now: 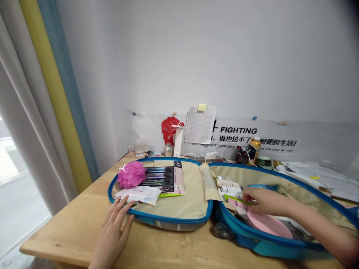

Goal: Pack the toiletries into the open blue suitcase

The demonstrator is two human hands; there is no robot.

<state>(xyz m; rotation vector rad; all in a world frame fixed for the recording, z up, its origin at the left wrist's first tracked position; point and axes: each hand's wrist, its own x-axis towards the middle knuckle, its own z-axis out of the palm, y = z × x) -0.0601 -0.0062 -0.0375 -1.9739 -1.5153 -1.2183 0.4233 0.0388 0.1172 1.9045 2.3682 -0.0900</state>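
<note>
An open blue suitcase [179, 221] with a beige lining lies across the table, its two halves side by side. My left hand [117, 220] rests with spread fingers on the near rim of the left half, fingertips touching a white soft pack [140, 194]. Behind that pack lie a pink bath puff [131, 174] and a carded set of toothbrushes [159, 177]. My right hand [259, 200] reaches into the right half, its fingers closed at the end of a green and pink packet [235, 201]. Below it is a pink oval item [270, 225]; several white tubes [230, 189] lie to the left.
Along the wall behind the suitcase stand a white lamp [178, 141], a small bottle [168, 150], a power strip [211, 154] with cables and a yellow bottle [254, 149]. Papers [311, 173] lie at the right back. The wooden table's [67, 231] left edge faces a curtain.
</note>
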